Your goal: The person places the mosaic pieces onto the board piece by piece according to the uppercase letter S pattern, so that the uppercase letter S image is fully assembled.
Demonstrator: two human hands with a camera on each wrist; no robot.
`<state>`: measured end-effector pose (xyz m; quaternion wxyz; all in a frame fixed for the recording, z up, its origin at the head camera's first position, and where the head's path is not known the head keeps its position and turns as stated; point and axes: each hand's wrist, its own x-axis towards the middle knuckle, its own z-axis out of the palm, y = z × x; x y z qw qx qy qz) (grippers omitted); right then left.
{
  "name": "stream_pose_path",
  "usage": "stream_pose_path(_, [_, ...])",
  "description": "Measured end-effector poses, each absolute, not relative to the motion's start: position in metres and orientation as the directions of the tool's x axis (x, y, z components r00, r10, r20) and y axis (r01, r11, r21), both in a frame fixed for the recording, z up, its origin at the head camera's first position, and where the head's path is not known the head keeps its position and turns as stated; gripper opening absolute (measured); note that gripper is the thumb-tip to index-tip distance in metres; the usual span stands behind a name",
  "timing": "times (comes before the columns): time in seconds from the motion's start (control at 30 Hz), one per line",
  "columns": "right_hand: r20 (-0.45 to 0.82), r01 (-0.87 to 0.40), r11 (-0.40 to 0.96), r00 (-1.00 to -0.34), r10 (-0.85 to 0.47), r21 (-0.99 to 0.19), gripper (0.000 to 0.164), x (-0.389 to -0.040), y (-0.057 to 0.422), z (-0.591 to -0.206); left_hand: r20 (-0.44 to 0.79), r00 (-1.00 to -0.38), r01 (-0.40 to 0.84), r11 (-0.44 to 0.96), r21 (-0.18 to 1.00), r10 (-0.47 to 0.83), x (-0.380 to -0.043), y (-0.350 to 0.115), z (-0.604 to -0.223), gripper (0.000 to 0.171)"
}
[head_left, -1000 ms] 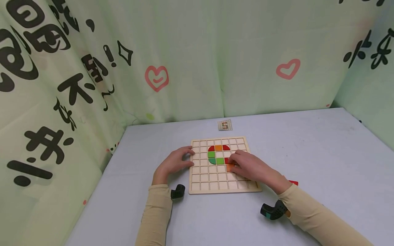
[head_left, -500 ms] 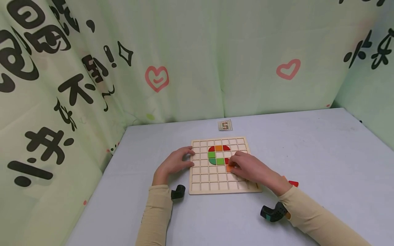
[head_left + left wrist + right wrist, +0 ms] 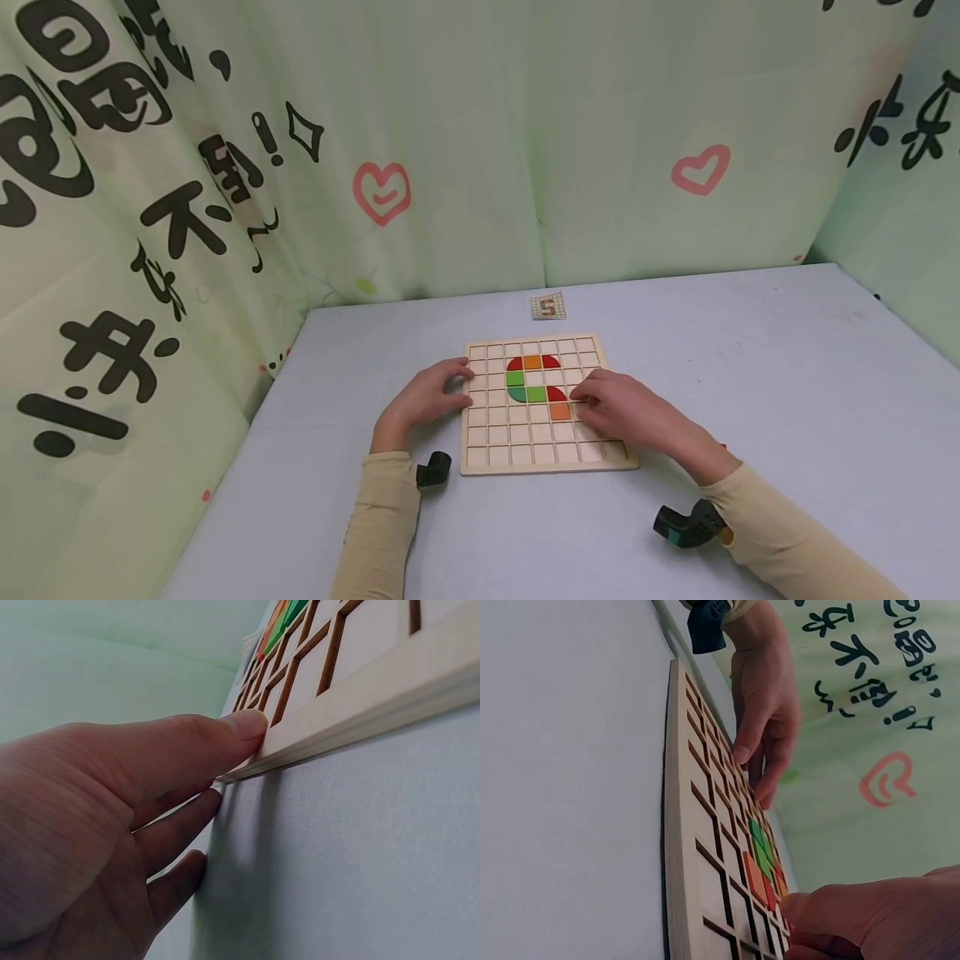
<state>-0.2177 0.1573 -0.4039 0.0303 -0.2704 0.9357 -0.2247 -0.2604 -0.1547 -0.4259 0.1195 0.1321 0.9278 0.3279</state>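
A wooden grid board [image 3: 498,435] lies on the table with several coloured tiles in it, forming a curved shape. My left hand [image 3: 427,393] rests at its left edge; in the left wrist view the thumb [image 3: 247,724] touches the rim with the other fingers extended beside it. My right hand [image 3: 633,408] hovers over the board's right side, its fingers bent, with no tile visible in them. Just left of those fingertips sit a red quarter-round tile [image 3: 556,393] and, below it, an orange square tile [image 3: 560,411]. Green tiles [image 3: 536,393] adjoin the red one.
A small patterned card [image 3: 548,306] lies behind the board. A sliver of a red piece [image 3: 723,446] shows beyond the right wrist, mostly hidden. Black wrist cameras [image 3: 690,525] stick out near the forearms. A printed curtain [image 3: 480,167] stands behind the table.
My right hand has drawn back to the right from the orange and red tiles, leaving both in the grid. It now covers most of the loose pieces by the wrist. The left hand stays put.
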Motion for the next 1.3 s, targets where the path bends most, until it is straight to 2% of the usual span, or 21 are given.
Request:
stream_pose_path(0.43, [-0.041,-0.318,0.805,-0.921,-0.388,-0.501,0.029,-0.204,0.225,-0.392,-0.125,-0.934,0.185,0.753,0.632,0.335,-0.260,-0.155,-0.424,0.037])
stream_pose_path(0.83, [-0.062,-0.359,0.806,-0.898,-0.437,-0.470,0.034,-0.200,0.261,-0.381,-0.131,-0.938,0.171,0.755,0.633,0.322,-0.261,-0.155,-0.425,0.038])
stream_pose_path(1.3, [-0.141,-0.320,0.806,-0.887,-0.439,-0.498,0.033,-0.199,0.262,-0.382,-0.129,-0.937,0.172,0.750,0.639,0.325,-0.259,-0.154,-0.424,0.038])
